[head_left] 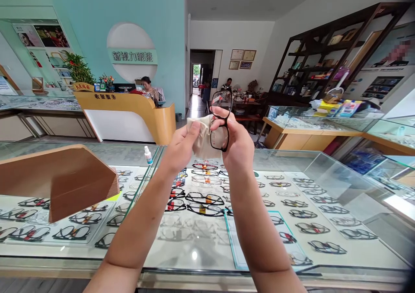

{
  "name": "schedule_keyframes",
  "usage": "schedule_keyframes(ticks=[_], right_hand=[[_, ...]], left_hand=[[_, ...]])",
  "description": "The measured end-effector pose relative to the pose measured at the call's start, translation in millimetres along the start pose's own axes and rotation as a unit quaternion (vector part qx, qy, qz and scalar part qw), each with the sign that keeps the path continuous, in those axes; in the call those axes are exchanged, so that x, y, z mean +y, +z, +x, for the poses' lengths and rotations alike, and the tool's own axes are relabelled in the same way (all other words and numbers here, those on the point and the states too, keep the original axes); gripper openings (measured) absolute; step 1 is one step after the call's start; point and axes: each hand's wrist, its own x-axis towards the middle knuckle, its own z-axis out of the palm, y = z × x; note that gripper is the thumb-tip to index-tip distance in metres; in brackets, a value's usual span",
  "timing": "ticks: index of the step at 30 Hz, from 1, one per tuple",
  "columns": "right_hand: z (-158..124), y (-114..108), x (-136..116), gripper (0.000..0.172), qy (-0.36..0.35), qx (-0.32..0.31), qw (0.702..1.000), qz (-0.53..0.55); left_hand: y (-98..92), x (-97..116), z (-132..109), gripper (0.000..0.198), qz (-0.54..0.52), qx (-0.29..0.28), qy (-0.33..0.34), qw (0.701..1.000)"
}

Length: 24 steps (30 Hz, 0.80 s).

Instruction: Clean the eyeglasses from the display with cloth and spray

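1. Standing in an optician's shop, watching someone at the glass counter [207,270]. Both of their hands are raised above the middle of it, well clear of the top.
2. The right hand [239,145] is closed on a pair of black glasses [221,121], fingers wrapped round the frame about the bridge. The glasses are turned on end, one lens up and one down.
3. The left hand [180,149] is pinched shut on a pale cloth [201,138], thumb on top. The cloth is bunched against the frame next to the lower lens.
4. Looks to me like the wiping stage: cloth on the glasses, lens being rubbed. Can't tell how clean the lenses are from here.
5. My take on what the wiping needs now: a light hold by the rim so fingertips stay off the glass, and the cloth worked across to the upper lens too.
6. Other stuff around: a small spray bottle [148,155] stands near the far edge of the counter, left of the hands. A brown folded stand [65,183] sits at the left end. Rows of display frames [205,198] lie under the glass.
7. Further back, a person sits behind the yellow reception desk [129,111].
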Motion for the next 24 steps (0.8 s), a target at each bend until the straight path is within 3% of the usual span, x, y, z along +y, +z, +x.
schedule_keyframes(ticks=[2,9,13,19,24], right_hand=[[-1,2,3,0.035,-0.008,-0.012,1.0,0.004],[-2,1,1,0.034,-0.039,0.014,0.999,0.001],[-1,-2,0,0.033,-0.044,0.021,0.999,-0.001],[-3,4,8,0.038,-0.029,-0.032,0.999,0.027],[-9,13,7,0.043,-0.008,-0.063,0.997,0.036]], left_hand=[[5.4,-1,-2,0.069,0.014,-0.011,0.007,1.0],[6.8,-6,-2,0.069,0.028,0.058,-0.003,0.998],[2.7,-4,-3,0.067,0.022,0.042,0.001,0.999],[11.4,3,-8,0.062,0.021,-0.009,0.01,1.0],[20.9,0,-11,0.056,0.005,0.041,0.028,0.999]])
